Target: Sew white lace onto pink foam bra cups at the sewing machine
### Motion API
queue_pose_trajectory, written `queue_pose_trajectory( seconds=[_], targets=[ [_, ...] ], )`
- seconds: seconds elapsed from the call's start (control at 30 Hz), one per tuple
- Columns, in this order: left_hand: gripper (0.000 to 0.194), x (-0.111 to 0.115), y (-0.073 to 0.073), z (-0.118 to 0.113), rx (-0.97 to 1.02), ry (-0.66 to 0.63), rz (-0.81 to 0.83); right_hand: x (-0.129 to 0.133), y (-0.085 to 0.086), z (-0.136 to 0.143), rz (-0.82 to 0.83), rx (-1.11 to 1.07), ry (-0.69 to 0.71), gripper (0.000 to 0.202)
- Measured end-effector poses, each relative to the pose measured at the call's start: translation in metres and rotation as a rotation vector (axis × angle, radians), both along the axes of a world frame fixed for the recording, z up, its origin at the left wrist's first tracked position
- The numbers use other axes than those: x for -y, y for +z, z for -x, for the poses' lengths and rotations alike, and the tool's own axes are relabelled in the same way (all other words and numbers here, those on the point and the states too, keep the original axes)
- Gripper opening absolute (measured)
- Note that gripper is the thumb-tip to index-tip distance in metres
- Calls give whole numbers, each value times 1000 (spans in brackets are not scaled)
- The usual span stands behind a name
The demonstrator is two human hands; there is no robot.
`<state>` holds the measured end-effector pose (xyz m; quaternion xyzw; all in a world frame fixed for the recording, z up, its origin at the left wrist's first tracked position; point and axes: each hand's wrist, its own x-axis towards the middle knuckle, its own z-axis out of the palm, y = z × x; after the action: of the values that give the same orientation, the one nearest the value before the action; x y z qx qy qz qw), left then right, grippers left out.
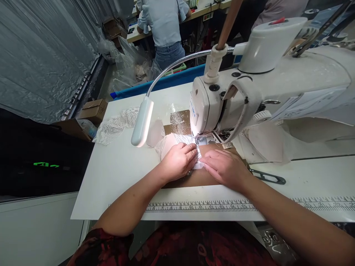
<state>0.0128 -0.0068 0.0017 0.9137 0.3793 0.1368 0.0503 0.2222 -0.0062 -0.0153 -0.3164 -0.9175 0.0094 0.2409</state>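
White lace fabric [181, 139] with a pale pink piece lies under the needle area of a white sewing machine [203, 107]. Pressing on the lace just left of the needle is my left hand [180, 160], its fingers together and laid flat. My right hand [224, 166] is on the right side, its fingertips meeting the lace edge in front of the presser foot; the fingers look pinched on that edge. Brown board [194, 180] covers the machine bed beneath both hands. More lace [111, 129] trails away to the left over the white table [124, 177].
A lamp [142, 122] on a bendy metal neck hangs above the lace. Dark thread snips [267, 176] lie right of my right hand, near pale fabric pieces [266, 142]. A printed ruler [199, 206] runs along the front edge. Another person [163, 26] sits beyond the table.
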Motion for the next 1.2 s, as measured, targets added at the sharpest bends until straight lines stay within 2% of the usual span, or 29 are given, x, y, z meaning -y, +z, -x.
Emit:
queue_pose_trajectory(
  seconds=[0.2,0.57,0.77,0.97,1.2],
  targets=[
    [36,1,-2,0,-89,-12,-34,-1,0,1,-7,17,-18,23],
    [37,0,-2,-1,2,28,-6,-2,-2,0,33,6,-55,28],
    [37,-9,-2,0,-19,39,-29,-3,-3,0,30,93,-97,27],
    [34,-5,-4,3,-53,47,-71,-1,-1,0,-47,128,-82,28],
    [34,-6,-5,6,-49,60,-47,-1,2,-1,23,154,-83,33]
  ],
)
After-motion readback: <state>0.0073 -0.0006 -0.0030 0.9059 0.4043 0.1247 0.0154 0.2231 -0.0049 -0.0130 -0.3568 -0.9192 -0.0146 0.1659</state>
